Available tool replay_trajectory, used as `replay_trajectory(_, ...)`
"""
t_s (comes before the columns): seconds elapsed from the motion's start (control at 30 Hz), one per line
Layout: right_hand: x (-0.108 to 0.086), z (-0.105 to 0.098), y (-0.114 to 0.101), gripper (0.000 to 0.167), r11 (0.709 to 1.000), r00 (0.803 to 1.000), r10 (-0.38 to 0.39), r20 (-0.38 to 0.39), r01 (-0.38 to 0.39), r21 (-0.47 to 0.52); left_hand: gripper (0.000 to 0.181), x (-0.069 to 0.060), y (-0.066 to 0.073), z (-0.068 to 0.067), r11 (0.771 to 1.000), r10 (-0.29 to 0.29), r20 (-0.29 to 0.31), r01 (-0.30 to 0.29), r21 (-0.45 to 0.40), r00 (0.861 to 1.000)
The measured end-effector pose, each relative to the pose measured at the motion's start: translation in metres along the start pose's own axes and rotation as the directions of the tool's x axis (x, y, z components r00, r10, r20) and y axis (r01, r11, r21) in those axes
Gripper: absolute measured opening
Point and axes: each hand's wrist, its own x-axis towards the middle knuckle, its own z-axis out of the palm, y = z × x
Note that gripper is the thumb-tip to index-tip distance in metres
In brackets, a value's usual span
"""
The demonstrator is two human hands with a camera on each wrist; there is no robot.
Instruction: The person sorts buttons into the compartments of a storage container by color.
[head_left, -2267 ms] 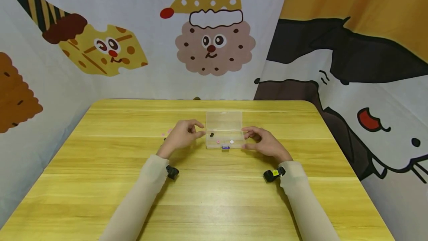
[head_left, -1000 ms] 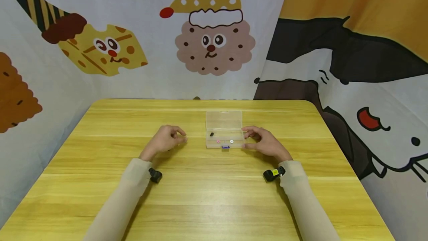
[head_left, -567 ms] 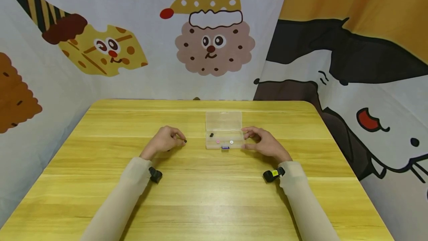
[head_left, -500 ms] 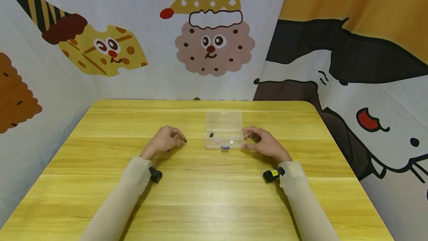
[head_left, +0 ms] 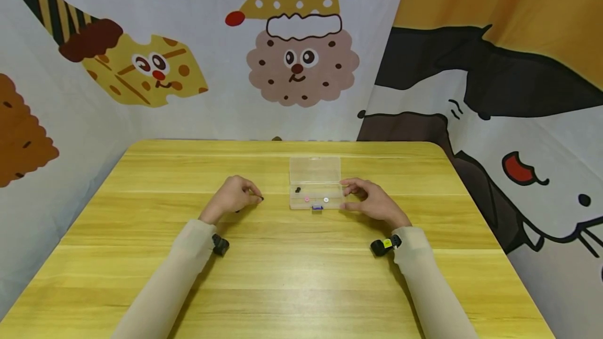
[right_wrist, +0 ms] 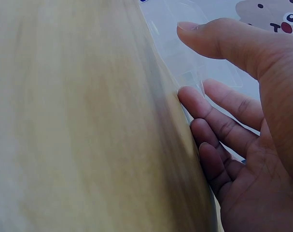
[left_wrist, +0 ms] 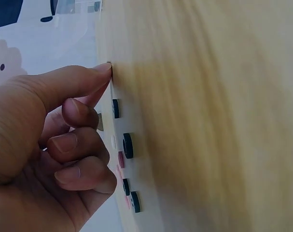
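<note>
My left hand (head_left: 234, 195) is low over the table, left of the box, its thumb and index finger pinching a small black button (head_left: 262, 198). Beneath that hand, the left wrist view shows several loose buttons, among them a black button (left_wrist: 128, 146) and a pink button (left_wrist: 120, 159). A clear plastic box (head_left: 293, 203) stands with its lid (head_left: 315, 170) raised. Inside are dark buttons (head_left: 298, 190), a pink button (head_left: 307, 200) and a white button (head_left: 326, 200). At the box's right side rests my right hand (head_left: 374, 201), fingers loosely bent, thumb apart from them.
The wooden table (head_left: 301, 276) carries everything. A blue latch (head_left: 317, 207) sits on the front of the box. A patterned cloth (head_left: 188, 119) hangs behind the table. Each wrist wears a small black camera (head_left: 220, 245).
My left hand has moved left from beside the box to the loose buttons, and a black button now shows at its fingertips. My right hand has stayed at the box.
</note>
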Motion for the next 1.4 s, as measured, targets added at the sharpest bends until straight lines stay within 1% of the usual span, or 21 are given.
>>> replay_trajectory(0.2,0.000,0.000,0.000,0.065,1.000,1.000,0.006,0.002,-0.006,0.011,0.007,0.001,0.002,-0.001,0.998,0.020,0.010,-0.020,0.059,1.000)
replay_trajectory(0.47,-0.001,0.001,-0.002,0.064,1.000,1.000,0.009,0.003,-0.009,0.019,0.007,0.003,0.005,0.000,0.997,0.037,0.022,-0.039,0.061,0.999)
replay_trajectory(0.67,0.000,0.000,-0.001,0.065,1.000,1.000,0.002,0.002,-0.002,0.014,0.006,0.004,0.007,0.001,0.993,0.065,0.019,-0.066,0.095,0.998)
replay_trajectory(0.83,0.000,0.000,-0.001,0.065,1.000,1.000,0.008,0.000,-0.008,0.015,0.006,0.005,0.009,0.001,0.991,0.069,0.019,-0.070,0.112,0.997)
replay_trajectory(0.97,0.000,0.002,-0.003,0.064,1.000,1.000,0.019,0.000,-0.019,0.010,0.006,0.005,0.010,0.002,0.986,0.082,0.012,-0.083,0.144,0.997)
replay_trajectory(1.2,-0.012,-0.002,-0.036,0.062,1.000,1.000,0.020,0.019,-0.020,-0.007,0.007,0.004,0.013,0.002,0.980,0.094,0.012,-0.094,0.177,0.996)
replay_trajectory(1.27,-0.010,-0.001,-0.032,0.063,1.000,1.000,0.019,0.018,-0.019,-0.007,0.007,0.004,0.014,0.002,0.977,0.097,0.012,-0.098,0.188,0.995)
replay_trajectory(1.4,-0.002,0.001,-0.014,0.065,1.000,1.000,0.027,0.014,-0.027,-0.005,0.007,0.004,0.015,0.002,0.976,0.103,0.017,-0.104,0.189,0.995)
